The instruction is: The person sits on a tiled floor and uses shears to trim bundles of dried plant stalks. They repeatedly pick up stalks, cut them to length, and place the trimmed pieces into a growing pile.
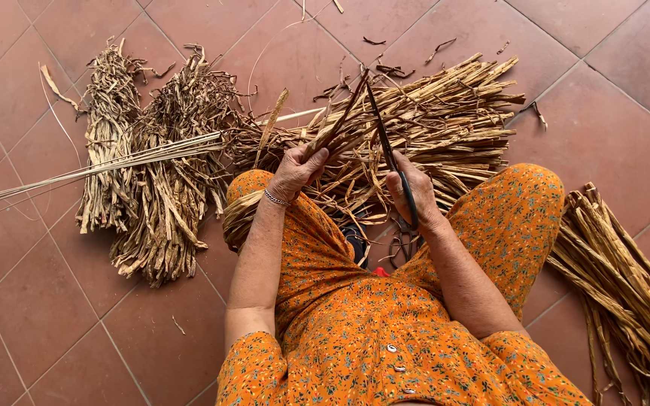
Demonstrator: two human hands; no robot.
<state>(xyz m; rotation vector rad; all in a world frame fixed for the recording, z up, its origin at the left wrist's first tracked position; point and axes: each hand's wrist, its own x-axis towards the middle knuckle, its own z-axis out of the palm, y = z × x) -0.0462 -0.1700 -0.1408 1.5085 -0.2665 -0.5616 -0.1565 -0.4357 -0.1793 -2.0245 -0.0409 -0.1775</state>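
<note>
My left hand (296,170) grips a thin dried brown stalk (338,124) that rises up and to the right. My right hand (414,194) holds black scissors (385,135), their long blades pointing up toward the tip of that stalk. Both hands hover over a heap of dry straw-coloured stalks (445,113) lying on the floor in front of my knees. A silver bracelet sits on my left wrist. I sit on the floor in orange flowered clothing.
A curled, darker bundle of dried stalks (152,188) lies at the left, crossed by long pale thin reeds (92,169). Another bundle of stalks (626,286) lies by my right knee. Small scraps litter the reddish tile floor (603,113).
</note>
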